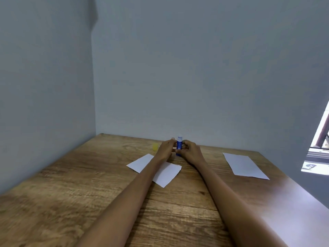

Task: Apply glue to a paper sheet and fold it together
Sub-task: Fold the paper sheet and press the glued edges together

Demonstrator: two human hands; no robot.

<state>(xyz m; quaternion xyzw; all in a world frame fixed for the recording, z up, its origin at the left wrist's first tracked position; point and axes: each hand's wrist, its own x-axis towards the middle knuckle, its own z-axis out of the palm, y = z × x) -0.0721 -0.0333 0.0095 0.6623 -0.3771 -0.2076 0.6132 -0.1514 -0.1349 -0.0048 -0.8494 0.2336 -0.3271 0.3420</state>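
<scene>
A blue glue stick with a white tip stands upright between my two hands near the far edge of the wooden table. My left hand grips it from the left and my right hand from the right, fingers wrapped around its lower body. A small yellow cap lies on the table just left of my left hand. A white paper sheet lies under my left forearm, partly hidden by it.
A second white sheet lies flat at the right side of the table. Grey walls close the table in at the back and left. The table's right edge drops off beside a window.
</scene>
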